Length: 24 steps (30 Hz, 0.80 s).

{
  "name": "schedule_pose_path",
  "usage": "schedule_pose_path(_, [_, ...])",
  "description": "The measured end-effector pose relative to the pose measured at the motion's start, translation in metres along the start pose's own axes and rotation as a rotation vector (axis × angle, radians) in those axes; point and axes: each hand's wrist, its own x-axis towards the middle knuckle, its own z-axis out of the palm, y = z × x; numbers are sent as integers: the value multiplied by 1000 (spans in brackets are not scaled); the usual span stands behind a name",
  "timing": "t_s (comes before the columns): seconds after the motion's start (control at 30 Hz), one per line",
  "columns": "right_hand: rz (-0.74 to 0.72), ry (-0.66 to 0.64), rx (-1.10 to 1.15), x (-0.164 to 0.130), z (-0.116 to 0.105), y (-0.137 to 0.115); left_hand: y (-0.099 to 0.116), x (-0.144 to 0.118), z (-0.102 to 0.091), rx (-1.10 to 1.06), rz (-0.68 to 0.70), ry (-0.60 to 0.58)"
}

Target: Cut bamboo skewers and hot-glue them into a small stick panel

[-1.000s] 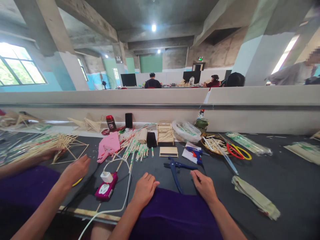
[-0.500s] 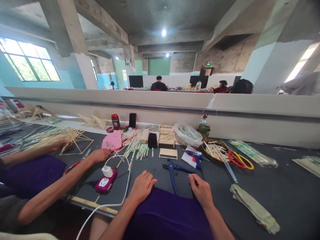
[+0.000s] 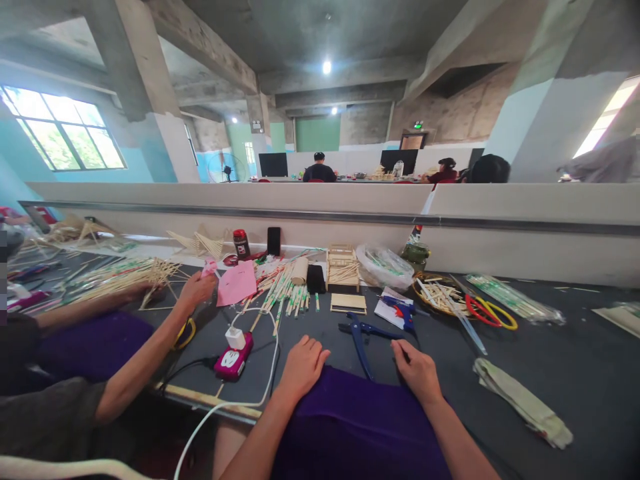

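My left hand (image 3: 304,367) rests on the dark tabletop at its near edge, fingers loosely curled and nothing visible in them. My right hand (image 3: 416,370) also lies there, curled, with a small gap by the thumb and no object showing. Between the two, purple cloth (image 3: 363,420) covers my front. A dark-blue cutter with plier-like handles (image 3: 361,343) lies just ahead; one handle's end comes close to my right fingers. Beyond it sit a blue glue gun (image 3: 407,313) and a small flat stick frame (image 3: 349,304).
To the left, a co-worker's hand (image 3: 197,291) holds something pink beside a pink paper (image 3: 237,283). A magenta power strip (image 3: 234,357) trails a white cable. Rightward are a basket of short sticks (image 3: 440,297), red-and-yellow-handled scissors (image 3: 493,313) and a glove (image 3: 523,400).
The view has swung slightly left, so the scene sits further right. The co-worker's hand has risen with the pink item. My own hands stay resting in place.
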Motion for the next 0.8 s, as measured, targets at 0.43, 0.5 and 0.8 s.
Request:
schedule_pose_path(0.43, [-92, 24, -99, -6, 14, 13, -7, 1, 11, -148, -11, 3])
schedule_pose_path(0.5, [-116, 22, -57, -8, 16, 17, -2, 11, 15, -198, -79, 29])
schedule_pose_path(0.8, [-61, -24, 168, -3, 9, 10, -24, 130, 33, -478, -689, 279])
